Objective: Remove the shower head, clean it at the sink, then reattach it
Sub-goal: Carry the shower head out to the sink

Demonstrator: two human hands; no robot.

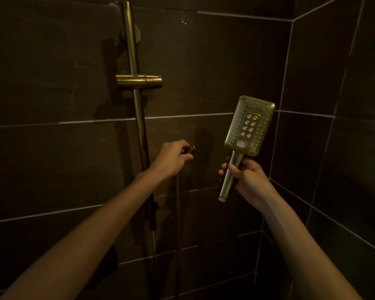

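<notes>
Now shower head (250, 124) handle within right fingers (233, 169).

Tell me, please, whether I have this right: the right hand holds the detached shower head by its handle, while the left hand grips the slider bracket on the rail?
Not quite. In the head view the left hand grips the hose end, well below the slider bracket on the rail. The right hand does hold the detached shower head by its handle.

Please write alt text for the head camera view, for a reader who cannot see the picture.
In a dim, dark-tiled shower, a person's right hand holds a detached brass shower head by its handle, spray face toward the camera. The left hand grips the free end of the hose, near a brass slide rail with its empty holder.
</notes>
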